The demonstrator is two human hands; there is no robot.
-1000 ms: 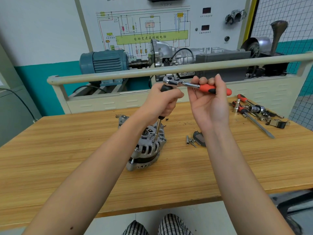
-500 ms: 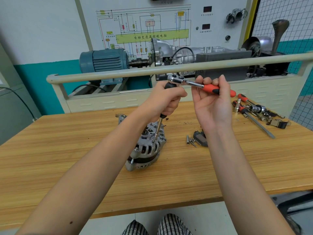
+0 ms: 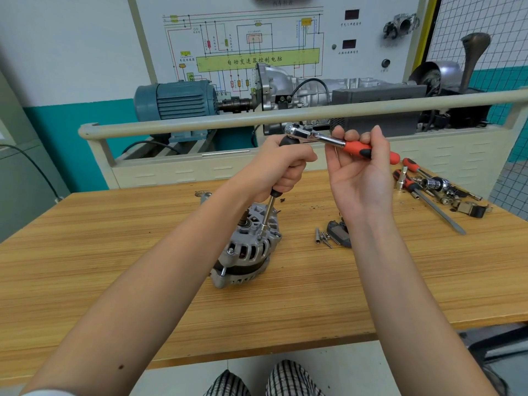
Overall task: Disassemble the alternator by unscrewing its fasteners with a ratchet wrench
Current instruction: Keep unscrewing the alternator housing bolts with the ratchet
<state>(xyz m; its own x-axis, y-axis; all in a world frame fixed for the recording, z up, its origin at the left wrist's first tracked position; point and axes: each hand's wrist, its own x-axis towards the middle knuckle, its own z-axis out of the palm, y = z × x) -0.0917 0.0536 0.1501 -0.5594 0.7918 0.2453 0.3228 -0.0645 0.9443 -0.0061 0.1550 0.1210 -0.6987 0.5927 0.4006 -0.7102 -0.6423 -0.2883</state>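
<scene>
Left hand (image 3: 281, 164) grips extension (image 3: 267, 217) on alternator (image 3: 248, 247); right hand (image 3: 361, 172) holds ratchet wrench (image 3: 340, 142) near rail (image 3: 200, 121)

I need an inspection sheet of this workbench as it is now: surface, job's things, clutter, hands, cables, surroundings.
Surface: wooden table, dark specks near the alternator.
Job's things: alternator stands on the table; ratchet wrench sits atop a black-handled extension driver that reaches down to an alternator fastener.
Clutter: loose bolts beside a black part; tool pile at right.
Hands: left hand grips the driver handle; right hand holds the wrench's red grip.
Cables: black cable at far left.
Surroundings: blue motor, wiring-diagram panel, beige rail.
</scene>
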